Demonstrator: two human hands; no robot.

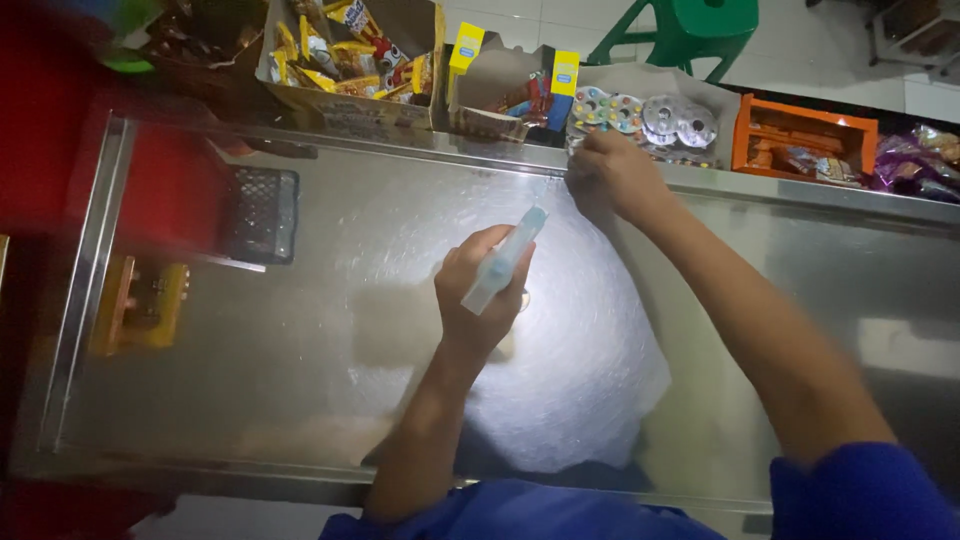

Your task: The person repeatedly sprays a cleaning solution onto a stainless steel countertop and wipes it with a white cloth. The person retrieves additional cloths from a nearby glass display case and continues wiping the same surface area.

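My left hand (478, 290) is closed around a slim pale-blue translucent tube-shaped torch (503, 260), held over the middle of a glass counter top (330, 330). A bright round patch of light (570, 370) lies on the glass beneath it. My right hand (612, 178) reaches to the far edge of the counter, its fingers curled at the metal rim beside a card of round colourful sweets (603, 108). Whether it grips anything is hidden by the hand itself.
Along the far edge stand open boxes of snacks: a cardboard box of yellow packets (350, 60), a box with blue-yellow flaps (510, 95), silver round packs (678, 122), an orange tray (805, 140). A green plastic stool (690, 30) stands behind. A dark basket (262, 215) shows under the glass.
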